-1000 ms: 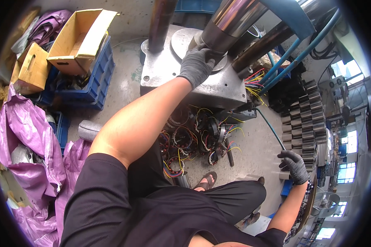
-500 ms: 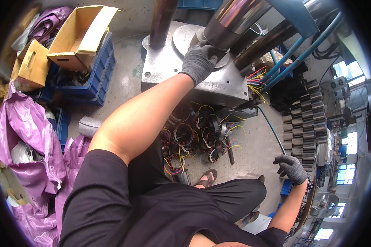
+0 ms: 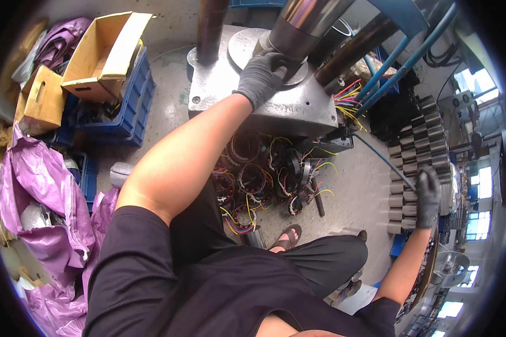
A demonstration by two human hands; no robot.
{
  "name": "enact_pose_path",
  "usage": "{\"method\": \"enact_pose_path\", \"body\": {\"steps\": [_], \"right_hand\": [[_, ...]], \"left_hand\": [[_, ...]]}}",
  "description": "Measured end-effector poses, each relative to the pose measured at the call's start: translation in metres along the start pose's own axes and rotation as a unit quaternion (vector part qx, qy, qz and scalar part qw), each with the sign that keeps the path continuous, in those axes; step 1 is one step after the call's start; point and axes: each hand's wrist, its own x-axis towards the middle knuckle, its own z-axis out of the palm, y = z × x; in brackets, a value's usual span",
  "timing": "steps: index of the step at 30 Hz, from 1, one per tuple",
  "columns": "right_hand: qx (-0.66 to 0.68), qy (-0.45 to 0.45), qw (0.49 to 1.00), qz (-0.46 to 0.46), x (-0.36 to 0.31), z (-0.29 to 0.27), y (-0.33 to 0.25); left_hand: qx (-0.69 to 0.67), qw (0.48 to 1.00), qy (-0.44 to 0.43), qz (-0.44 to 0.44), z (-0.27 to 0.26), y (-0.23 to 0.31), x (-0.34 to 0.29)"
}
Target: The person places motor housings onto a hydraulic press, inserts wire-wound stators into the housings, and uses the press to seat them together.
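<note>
In the head view, the gloved left hand [image 3: 260, 80] rests against the lower end of a metal cylinder [image 3: 292, 38], over the round plate [image 3: 239, 51] on the far machine base [image 3: 213, 95]; thumb and fingers are spread, but whether they grip is unclear. On the right, the blurred right hand [image 3: 428, 199] meets the near end of a thin rod [image 3: 383, 159]; I cannot tell if it is closed around it. Wired coils [image 3: 252, 178] lie on the floor [image 3: 348, 199] between; stacked metal tubes [image 3: 413, 149] stand far right.
</note>
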Motion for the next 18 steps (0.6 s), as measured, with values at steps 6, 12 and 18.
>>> {"method": "enact_pose_path", "body": {"steps": [6,12,18], "right_hand": [[-0.291,0.233,0.920,-0.123,0.113,-0.031,0.001],[-0.404,0.261,0.862,-0.159,0.204,-0.045,0.034],[-0.389,0.217,0.893,-0.061,0.229,-0.040,0.031]], "left_hand": [[0.001,0.994,-0.056,-0.091,-0.020,0.016,-0.011],[0.186,0.979,-0.084,0.002,-0.039,-0.022,-0.021],[0.360,0.923,-0.135,-0.031,-0.048,-0.027,-0.036]]}}
